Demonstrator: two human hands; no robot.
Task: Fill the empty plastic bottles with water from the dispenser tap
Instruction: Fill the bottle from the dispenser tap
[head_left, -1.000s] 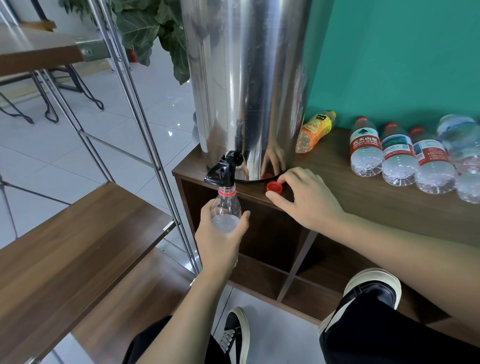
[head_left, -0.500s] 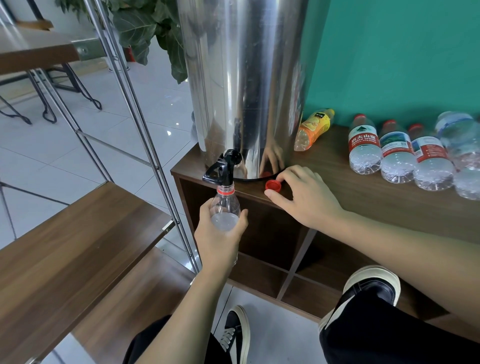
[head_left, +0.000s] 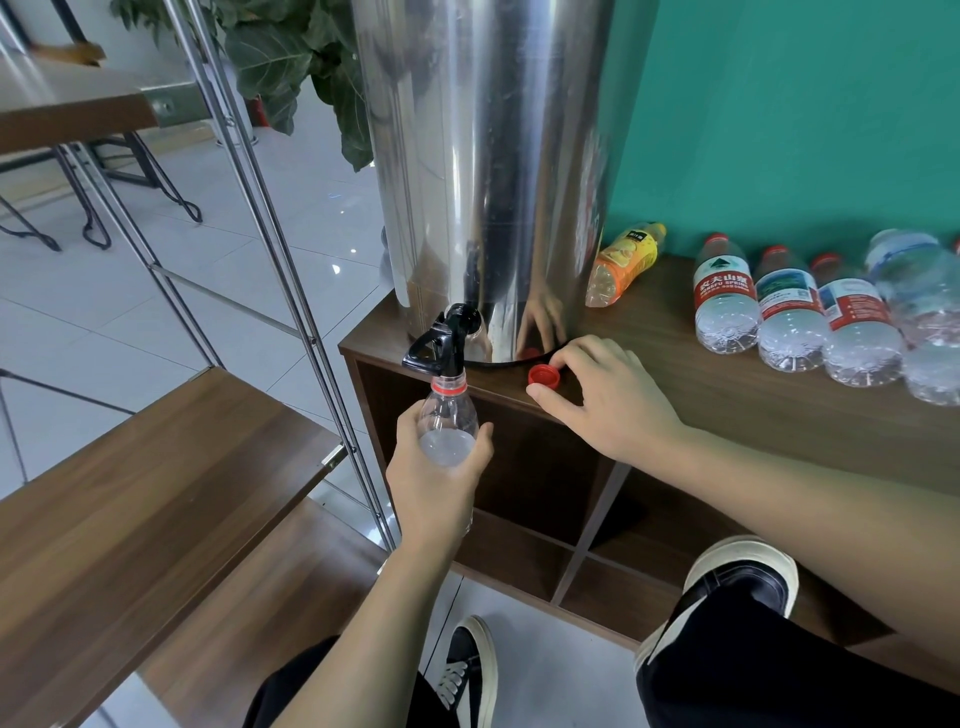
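A tall steel water dispenser stands on a wooden cabinet. Its black tap juts over the cabinet's front edge. My left hand grips a clear plastic bottle upright, its red-ringed mouth right under the tap; water fills it up to the shoulder. My right hand rests on the cabinet top, fingertips and thumb touching a loose red cap. Several clear bottles with red caps lie side by side at the right, against the green wall.
An orange juice bottle lies beside the dispenser. Wooden stair treads on slanted metal rails stand close on the left. Open cabinet shelves sit below the tap. My shoes are on the floor and on a low shelf.
Both hands stay nearly still. The water level in the held bottle has crept slightly higher.
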